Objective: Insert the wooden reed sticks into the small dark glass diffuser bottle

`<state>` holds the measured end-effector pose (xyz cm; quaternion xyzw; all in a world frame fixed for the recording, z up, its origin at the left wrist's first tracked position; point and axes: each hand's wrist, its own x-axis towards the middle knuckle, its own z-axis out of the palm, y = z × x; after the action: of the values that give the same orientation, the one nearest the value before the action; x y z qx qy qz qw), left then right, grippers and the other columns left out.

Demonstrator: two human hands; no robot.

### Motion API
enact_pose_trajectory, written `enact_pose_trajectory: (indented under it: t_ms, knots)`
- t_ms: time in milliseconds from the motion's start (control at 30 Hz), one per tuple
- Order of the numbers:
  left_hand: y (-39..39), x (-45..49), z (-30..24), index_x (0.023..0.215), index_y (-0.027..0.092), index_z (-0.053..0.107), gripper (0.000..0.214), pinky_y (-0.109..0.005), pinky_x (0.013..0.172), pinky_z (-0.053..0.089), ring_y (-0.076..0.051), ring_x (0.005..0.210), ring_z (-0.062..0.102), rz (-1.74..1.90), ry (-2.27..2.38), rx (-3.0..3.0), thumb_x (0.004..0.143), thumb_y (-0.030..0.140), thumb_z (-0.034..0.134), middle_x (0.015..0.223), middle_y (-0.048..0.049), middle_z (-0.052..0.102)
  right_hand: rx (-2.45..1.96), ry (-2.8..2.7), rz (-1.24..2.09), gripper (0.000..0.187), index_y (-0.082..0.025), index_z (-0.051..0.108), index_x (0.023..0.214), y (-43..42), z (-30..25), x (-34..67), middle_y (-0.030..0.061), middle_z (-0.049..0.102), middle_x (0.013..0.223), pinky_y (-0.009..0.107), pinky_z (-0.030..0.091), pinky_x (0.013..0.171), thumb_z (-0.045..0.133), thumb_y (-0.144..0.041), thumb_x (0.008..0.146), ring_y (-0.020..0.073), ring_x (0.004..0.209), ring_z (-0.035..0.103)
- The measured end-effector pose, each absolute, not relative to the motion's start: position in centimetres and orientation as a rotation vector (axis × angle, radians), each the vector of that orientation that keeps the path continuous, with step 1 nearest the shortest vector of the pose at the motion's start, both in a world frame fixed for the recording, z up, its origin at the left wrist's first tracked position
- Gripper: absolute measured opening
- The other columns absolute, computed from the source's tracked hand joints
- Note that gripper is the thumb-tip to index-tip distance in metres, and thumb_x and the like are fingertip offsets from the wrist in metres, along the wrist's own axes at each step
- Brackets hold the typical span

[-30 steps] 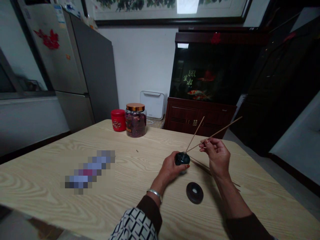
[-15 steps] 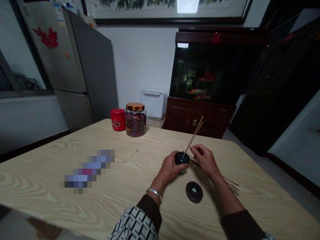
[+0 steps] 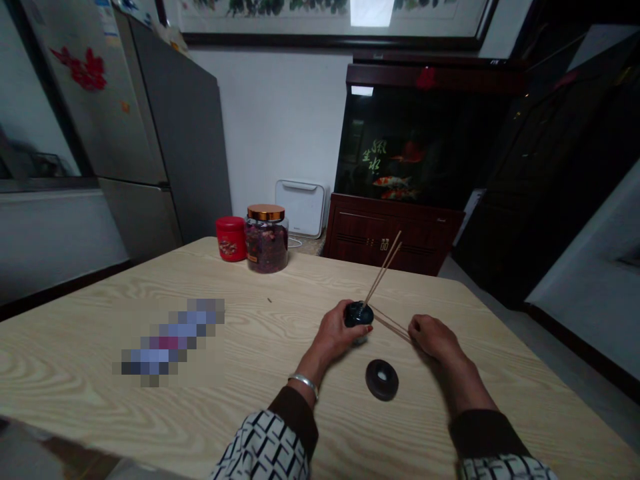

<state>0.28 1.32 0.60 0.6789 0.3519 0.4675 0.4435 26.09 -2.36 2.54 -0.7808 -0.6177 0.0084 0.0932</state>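
My left hand [image 3: 331, 335] is wrapped round a small dark glass bottle [image 3: 358, 315], which stands upright on the table. Two thin reed sticks [image 3: 384, 272] lean out of its mouth, up and to the right. My right hand [image 3: 436, 337] is closed low over the table, its fingertips pinched at thin sticks [image 3: 393, 325] that lie just right of the bottle. How many sticks are in its grip is hidden by the fingers. In front of the bottle lies a dark round disc [image 3: 382, 381] with a pale centre.
On the wooden table [image 3: 240, 347] stand a red canister [image 3: 231, 240] and a copper-lidded jar [image 3: 267, 243] at the back. A blurred-out long item [image 3: 170, 343] lies at the left. Beyond the table are a fridge [image 3: 183, 147] and a fish tank [image 3: 450, 147].
My right hand has moved away from the bottle's mouth, right and down to the sticks on the table. My left hand still holds the bottle. The view has shifted slightly.
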Motion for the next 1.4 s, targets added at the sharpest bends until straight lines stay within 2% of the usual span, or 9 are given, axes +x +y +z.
enact_pose_trajectory:
  t_ms: [200,300,367,467,567,767,1100,1400]
  knots:
    - [1.3,0.2,0.8,0.116,0.015,0.061,0.059,-0.038,0.085,0.052,-0.026,0.095,0.064,1.153,0.869,1.696,0.066,0.035,0.082,0.104,-0.0107,0.069,-2.207,-1.727,-0.075,0.019,-0.020,0.065,0.082,-2.6,3.7,26.1,0.0102,0.070,0.086,0.029,0.035,0.062,0.049,-0.027,0.088,0.0210,0.077,0.063]
    - [1.2,0.1,0.8,0.115,0.016,0.062,0.057,-0.037,0.085,0.052,-0.025,0.094,0.064,1.156,0.881,1.709,0.066,0.036,0.082,0.103,-0.0099,0.069,-1.876,-1.418,-0.092,0.015,-0.020,0.064,0.086,-2.8,5.2,26.0,0.0072,0.069,0.081,0.029,0.039,0.062,0.054,-0.032,0.086,0.0189,0.071,0.060]
    - [1.2,0.1,0.7,0.116,0.017,0.062,0.057,-0.036,0.084,0.052,-0.025,0.094,0.064,1.160,0.880,1.710,0.066,0.037,0.082,0.103,-0.0090,0.069,-1.532,-1.175,0.070,0.018,-0.019,0.064,0.091,-2.8,6.2,25.5,0.0055,0.069,0.081,0.027,0.041,0.058,0.061,-0.034,0.081,0.0158,0.065,0.058]
    - [1.4,0.2,0.4,0.116,0.018,0.061,0.058,-0.035,0.084,0.052,-0.024,0.094,0.064,1.168,0.866,1.708,0.066,0.037,0.082,0.103,-0.0083,0.069,-1.077,-0.899,0.435,0.033,-0.018,0.067,0.098,-3.0,7.6,23.9,0.0035,0.068,0.082,0.022,0.041,0.048,0.074,-0.035,0.071,0.0110,0.059,0.055]
    - [1.4,0.2,0.4,0.115,0.017,0.062,0.056,-0.035,0.084,0.052,-0.023,0.094,0.064,1.177,0.849,1.706,0.066,0.036,0.082,0.102,-0.0084,0.069,-0.873,-0.813,0.615,0.031,-0.018,0.069,0.090,-3.3,8.3,21.9,0.0033,0.069,0.086,0.018,0.045,0.047,0.082,-0.031,0.065,0.0091,0.062,0.059]
    - [1.2,0.1,0.9,0.114,0.017,0.062,0.055,-0.036,0.084,0.052,-0.024,0.093,0.064,1.172,0.861,1.734,0.067,0.036,0.082,0.101,-0.0087,0.069,-0.813,-0.865,0.632,0.024,-0.017,0.069,0.086,-3.3,8.5,18.6,0.0053,0.071,0.088,0.017,0.050,0.051,0.082,-0.030,0.070,0.0102,0.067,0.065]
    - [1.5,0.2,0.3,0.115,0.018,0.062,0.060,-0.038,0.085,0.052,-0.025,0.092,0.064,1.181,0.888,1.720,0.064,0.041,0.083,0.100,-0.0087,0.069,-0.822,-0.956,0.386,0.020,-0.017,0.066,0.088,-3.0,8.1,17.4,0.0062,0.071,0.091,0.022,0.051,0.057,0.076,-0.031,0.078,0.0122,0.070,0.067]
    - [1.2,0.0,0.8,0.116,0.019,0.061,0.057,-0.034,0.083,0.050,-0.023,0.093,0.063,1.157,0.908,1.769,0.067,0.041,0.081,0.102,-0.0072,0.069,-0.941,-1.108,0.473,0.024,-0.017,0.065,0.092,-2.6,7.1,17.0,0.0078,0.072,0.093,0.024,0.051,0.055,0.072,-0.037,0.081,0.0158,0.073,0.068]
